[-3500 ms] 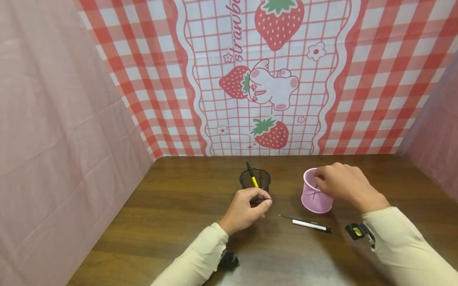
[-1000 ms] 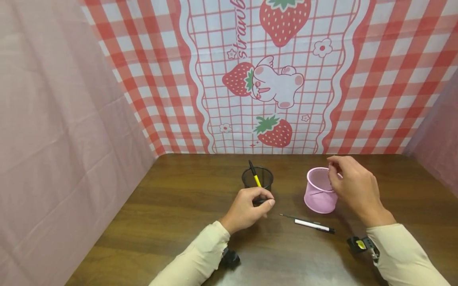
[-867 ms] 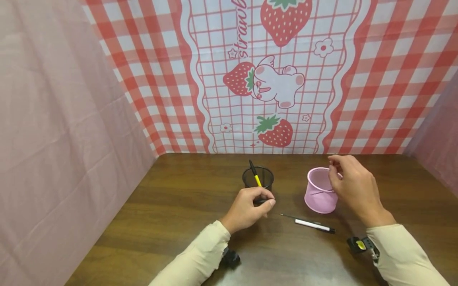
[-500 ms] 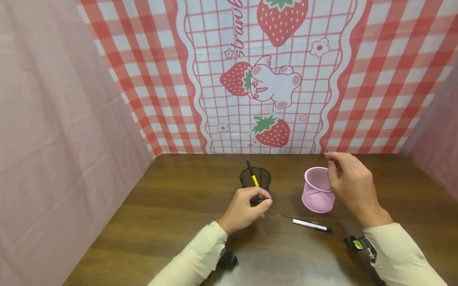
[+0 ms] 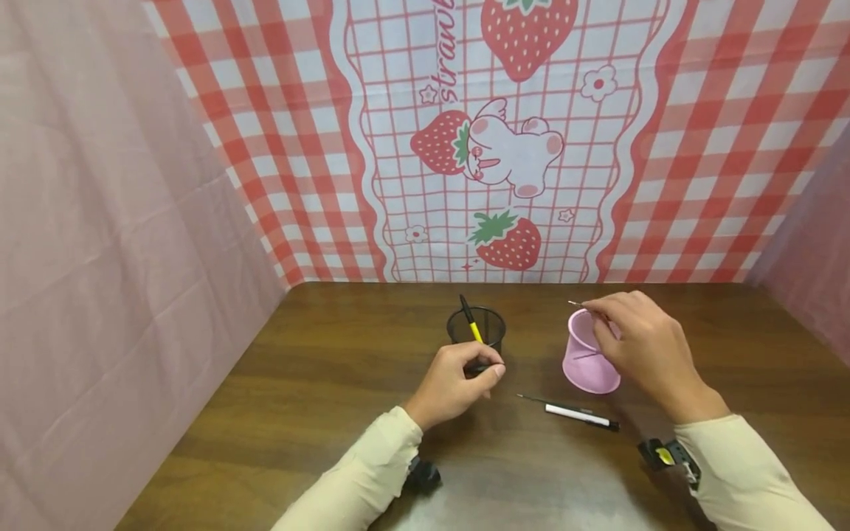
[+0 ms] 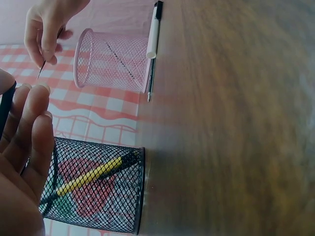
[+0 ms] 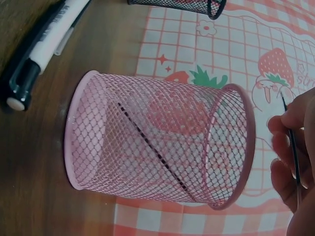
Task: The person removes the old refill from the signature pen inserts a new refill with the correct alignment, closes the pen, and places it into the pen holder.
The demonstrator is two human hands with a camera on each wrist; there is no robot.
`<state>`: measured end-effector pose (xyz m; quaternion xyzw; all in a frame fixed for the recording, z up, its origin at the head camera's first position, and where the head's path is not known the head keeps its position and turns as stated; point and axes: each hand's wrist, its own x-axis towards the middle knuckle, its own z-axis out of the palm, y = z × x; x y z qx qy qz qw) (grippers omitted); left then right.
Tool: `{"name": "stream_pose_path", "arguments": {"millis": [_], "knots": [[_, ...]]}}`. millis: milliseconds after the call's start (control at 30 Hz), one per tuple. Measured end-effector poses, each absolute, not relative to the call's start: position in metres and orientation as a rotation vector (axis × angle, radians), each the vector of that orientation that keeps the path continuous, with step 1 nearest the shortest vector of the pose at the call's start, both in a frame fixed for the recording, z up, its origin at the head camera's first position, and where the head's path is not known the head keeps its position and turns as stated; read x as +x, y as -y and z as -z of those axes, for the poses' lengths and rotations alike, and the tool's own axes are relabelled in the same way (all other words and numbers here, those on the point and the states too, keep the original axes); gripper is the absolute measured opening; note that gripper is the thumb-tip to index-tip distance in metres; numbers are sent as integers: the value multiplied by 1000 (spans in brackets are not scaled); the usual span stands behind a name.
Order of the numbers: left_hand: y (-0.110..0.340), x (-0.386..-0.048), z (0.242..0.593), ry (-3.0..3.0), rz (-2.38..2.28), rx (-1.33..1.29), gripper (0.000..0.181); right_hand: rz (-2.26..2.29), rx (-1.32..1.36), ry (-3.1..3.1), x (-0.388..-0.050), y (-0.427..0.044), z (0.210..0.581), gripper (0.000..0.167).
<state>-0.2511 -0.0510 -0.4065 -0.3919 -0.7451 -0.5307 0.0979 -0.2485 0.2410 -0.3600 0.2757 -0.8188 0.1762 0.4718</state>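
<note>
My right hand [image 5: 647, 350] pinches a thin dark pen refill [image 7: 294, 147] above the rim of the pink mesh pen cup [image 5: 591, 376]; its metal tip points left. Through the cup's mesh, a thin dark stick [image 7: 155, 150] leans inside. My left hand [image 5: 454, 383] holds a slim black object [image 6: 7, 105], mostly covered by the fingers, so its kind is unclear. Just behind that hand stands the black mesh pen cup [image 6: 98, 184], with a yellow and black pen [image 6: 91, 177] leaning in it. A white pen [image 5: 576, 414] with black ends lies in front of the pink cup.
Against the white pen lies another thin refill [image 6: 151, 81] with a metal tip. The wooden table [image 5: 319, 383] ends at a red-checked strawberry cloth [image 5: 518, 169] behind, and a pale pink cloth [image 5: 133, 243] hangs at left.
My right hand came up out of the pink cup with the refill. In the last half second it shifted slightly left and the refill tipped toward the left. My left hand stays put.
</note>
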Motion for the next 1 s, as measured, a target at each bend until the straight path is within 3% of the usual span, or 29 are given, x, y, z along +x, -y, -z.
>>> {"name": "stream_pose_path", "arguments": {"millis": [833,1000], "knots": [[52,-254,408,2189,1547,-1184,4,-389,661,2111,-241,-232,356,27],[52,-255,407,2191,1539,-1183,3,-378,659,2148,-241,-227,358,20]]}}
